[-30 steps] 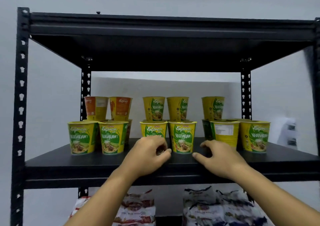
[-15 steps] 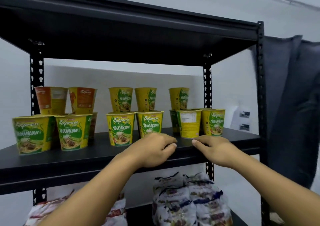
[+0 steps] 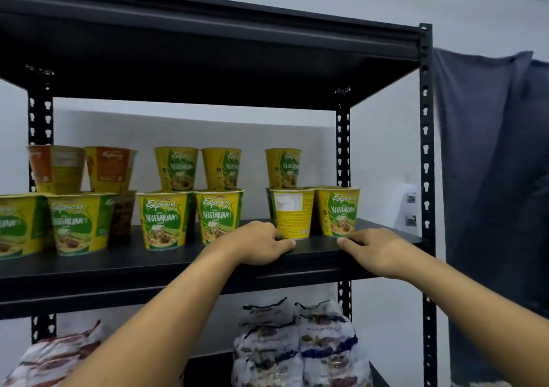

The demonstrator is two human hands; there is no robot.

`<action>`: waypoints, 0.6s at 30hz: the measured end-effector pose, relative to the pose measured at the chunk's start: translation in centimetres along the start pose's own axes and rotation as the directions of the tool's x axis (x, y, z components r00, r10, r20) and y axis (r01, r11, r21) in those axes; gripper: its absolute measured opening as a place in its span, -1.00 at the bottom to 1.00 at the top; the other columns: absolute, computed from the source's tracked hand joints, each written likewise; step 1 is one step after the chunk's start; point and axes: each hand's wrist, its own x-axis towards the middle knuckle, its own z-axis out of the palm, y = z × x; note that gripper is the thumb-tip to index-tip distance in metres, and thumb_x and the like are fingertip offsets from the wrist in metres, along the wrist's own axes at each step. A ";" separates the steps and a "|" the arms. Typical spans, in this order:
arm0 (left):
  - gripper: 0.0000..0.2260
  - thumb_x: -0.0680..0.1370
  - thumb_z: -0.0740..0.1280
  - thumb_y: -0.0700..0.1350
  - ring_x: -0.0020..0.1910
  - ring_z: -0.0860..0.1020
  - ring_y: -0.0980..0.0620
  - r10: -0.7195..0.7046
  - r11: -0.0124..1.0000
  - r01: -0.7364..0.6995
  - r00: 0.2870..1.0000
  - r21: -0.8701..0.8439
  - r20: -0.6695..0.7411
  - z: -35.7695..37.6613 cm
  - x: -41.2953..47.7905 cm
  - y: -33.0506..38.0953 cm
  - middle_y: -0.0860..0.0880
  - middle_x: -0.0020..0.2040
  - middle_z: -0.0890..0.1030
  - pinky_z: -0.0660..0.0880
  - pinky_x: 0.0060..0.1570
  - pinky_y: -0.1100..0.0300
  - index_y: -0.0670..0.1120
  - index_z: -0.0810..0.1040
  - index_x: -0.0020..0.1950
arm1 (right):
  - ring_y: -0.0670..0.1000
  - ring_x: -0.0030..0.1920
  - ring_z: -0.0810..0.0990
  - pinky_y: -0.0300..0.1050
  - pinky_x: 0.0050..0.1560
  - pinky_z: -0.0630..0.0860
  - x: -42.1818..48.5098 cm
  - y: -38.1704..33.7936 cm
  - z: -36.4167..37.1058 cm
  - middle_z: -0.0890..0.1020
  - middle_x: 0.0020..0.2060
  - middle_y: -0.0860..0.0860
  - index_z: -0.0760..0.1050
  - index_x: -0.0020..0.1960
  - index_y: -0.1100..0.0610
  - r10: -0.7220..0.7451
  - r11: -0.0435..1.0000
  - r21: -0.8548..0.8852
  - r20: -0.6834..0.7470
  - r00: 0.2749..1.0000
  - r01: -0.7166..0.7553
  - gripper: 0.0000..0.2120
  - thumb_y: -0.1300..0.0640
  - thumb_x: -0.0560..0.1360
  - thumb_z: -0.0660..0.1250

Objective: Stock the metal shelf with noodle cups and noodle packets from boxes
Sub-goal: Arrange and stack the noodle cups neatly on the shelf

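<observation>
1. Left hand (image 3: 261, 245), right hand (image 3: 378, 251) rest on shelf (image 3: 148, 268), fingers loosely curled, empty.
2. Cups (image 3: 221, 217) stand just behind; packets (image 3: 297, 342) below.
3. Suggest: rotate back-facing cup (image 3: 292, 213) by its base, label forward.

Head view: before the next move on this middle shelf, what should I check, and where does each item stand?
1. Left hand free: ok, it rests on the shelf and holds nothing.
2. Right hand free: ok, it lies by the rightmost cup and holds nothing.
3. Front-row cups upright: ok.
4. Labels facing out: not ok, one cup shows its back panel.
5. Upper cups seated squarely: cannot tell.
6. Supply box within reach: cannot tell, none in view.
</observation>
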 end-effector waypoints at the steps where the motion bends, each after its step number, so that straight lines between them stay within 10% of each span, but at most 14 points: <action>1: -0.44 0.64 0.16 0.34 0.26 0.55 -0.10 -0.038 0.999 0.038 0.999 -0.004 -0.009 0.0 0.3 0.2 -0.08 0.36 0.58 0.49 0.28 -0.02 -0.02 0.57 0.41 | 0.06 0.14 0.58 0.00 0.18 0.56 0.3 0.6 -0.2 0.63 0.18 0.03 0.51 0.40 -0.06 0.000 1.000 -0.011 0.003 1.000 0.000 -0.42 -0.36 0.62 0.02; 18: -0.55 0.58 0.23 0.38 0.07 0.60 0.05 -0.269 0.955 0.251 0.958 -0.157 -0.100 1.1 0.4 1.6 0.06 0.13 0.70 0.55 0.21 0.02 0.13 0.70 0.21 | 0.09 0.33 0.52 -0.11 0.25 0.43 4.8 4.0 -2.3 0.54 0.36 0.06 0.44 0.45 0.07 -0.072 0.992 0.113 0.115 0.991 0.059 -0.39 -0.31 0.57 0.27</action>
